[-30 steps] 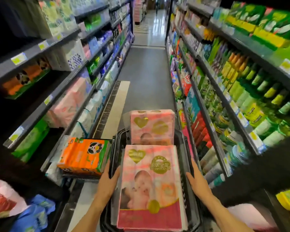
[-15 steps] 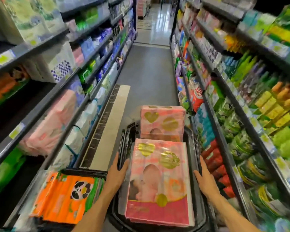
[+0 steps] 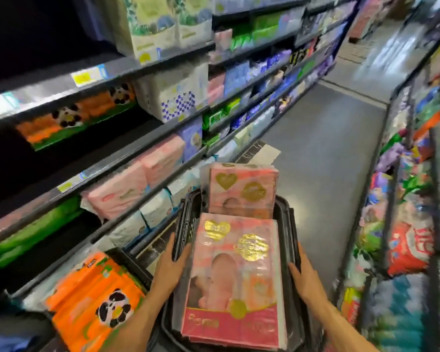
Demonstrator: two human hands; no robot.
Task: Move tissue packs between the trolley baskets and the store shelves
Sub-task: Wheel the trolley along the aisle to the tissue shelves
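A black trolley basket sits low in the middle of the aisle. Two pink tissue packs lie in it: a near pack flat on top and a far pack standing behind it. My left hand grips the basket's left rim beside the near pack. My right hand rests on the right rim, fingers pointing forward. An orange panda tissue pack lies in a second basket at the lower left.
Shelves on the left carry pink, orange, green and white tissue packs. Shelves on the right hold colourful bagged goods close to the basket. The grey aisle floor runs ahead to the upper right.
The view has swung left and the basket has moved forward along the aisle. Both hands stay on the basket's rims. The orange panda pack now sits nearer at the lower left.
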